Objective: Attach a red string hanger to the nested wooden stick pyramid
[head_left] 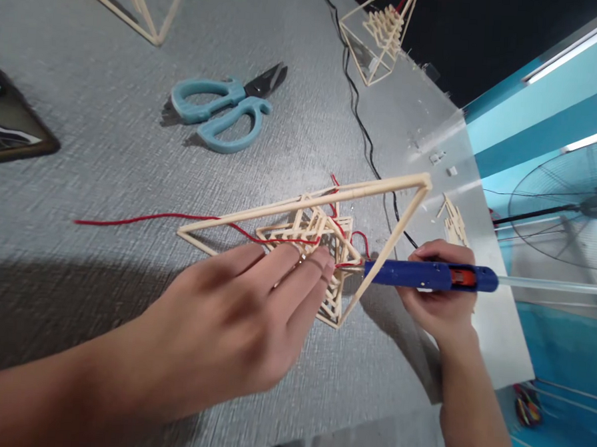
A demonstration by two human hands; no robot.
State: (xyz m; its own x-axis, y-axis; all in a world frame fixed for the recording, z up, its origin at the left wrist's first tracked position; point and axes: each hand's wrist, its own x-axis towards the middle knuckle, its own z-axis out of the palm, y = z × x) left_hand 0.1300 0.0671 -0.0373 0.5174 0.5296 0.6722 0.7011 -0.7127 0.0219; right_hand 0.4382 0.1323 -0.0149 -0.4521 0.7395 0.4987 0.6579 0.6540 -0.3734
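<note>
My right hand (440, 291) is wrapped round a blue hot glue gun (410, 274) with a clear glue stick (550, 284) sticking out of its back end. The gun's nozzle points left, at the middle of a frame of thin wooden sticks (350, 191). Over that frame's near side lies my left hand (254, 308), its fingertips together at the stacked sticks and a red string (149, 217) beside the nozzle. What sits under those fingertips is hidden. The string runs out leftward across the table, with more red loops around the stack.
Blue-handled scissors (224, 109) lie partly open beyond the frame. A black cable (363, 130) crosses the grey table (131, 168). Other stick frames (370, 47) stand farther back. Loose sticks (455, 222) lie near the right edge, and a dark-rimmed object (27, 146) is at left.
</note>
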